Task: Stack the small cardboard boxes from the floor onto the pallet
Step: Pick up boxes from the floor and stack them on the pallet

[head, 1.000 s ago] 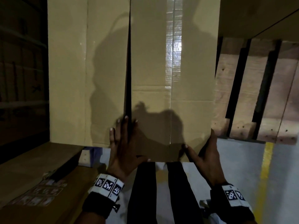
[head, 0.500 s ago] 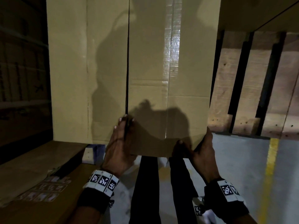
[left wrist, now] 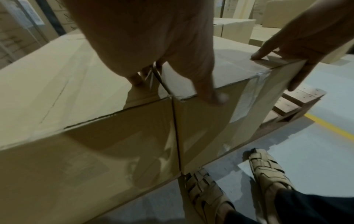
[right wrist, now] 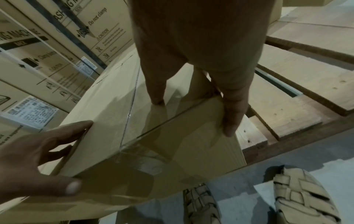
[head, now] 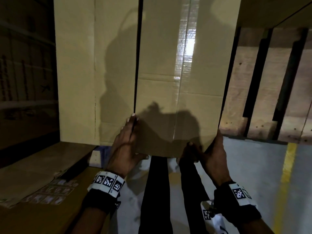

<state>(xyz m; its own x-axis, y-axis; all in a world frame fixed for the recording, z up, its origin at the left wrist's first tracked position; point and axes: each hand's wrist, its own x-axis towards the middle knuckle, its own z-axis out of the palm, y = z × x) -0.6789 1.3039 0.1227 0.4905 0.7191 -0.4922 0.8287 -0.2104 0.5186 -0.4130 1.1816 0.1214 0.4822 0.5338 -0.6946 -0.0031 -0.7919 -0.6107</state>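
A taped cardboard box (head: 182,98) (left wrist: 210,121) (right wrist: 153,144) rests on the wooden pallet (head: 266,98) (left wrist: 298,103) (right wrist: 306,83), close beside a neighbouring box (head: 94,73) (left wrist: 76,91) with a narrow dark gap between them. My left hand (head: 128,146) (left wrist: 184,60) (right wrist: 38,159) grips the near left corner, fingers in the gap and thumb on the front face. At the near right corner my right hand (head: 211,152) (left wrist: 298,45) (right wrist: 201,53) holds on, thumb on top and fingers down the right side.
Flattened cardboard (head: 33,174) lies on the floor at the left. A yellow floor line (head: 287,174) runs along the right. Large printed cartons (right wrist: 47,53) stand behind the boxes. Another box (head: 270,10) sits at the pallet's far right. My sandalled feet (left wrist: 268,171) stand just below the box.
The held box has shifted closer to the neighbouring box. My left fingers, earlier spread on top, now sit in the gap at the corner. My right hand stays on the right corner.
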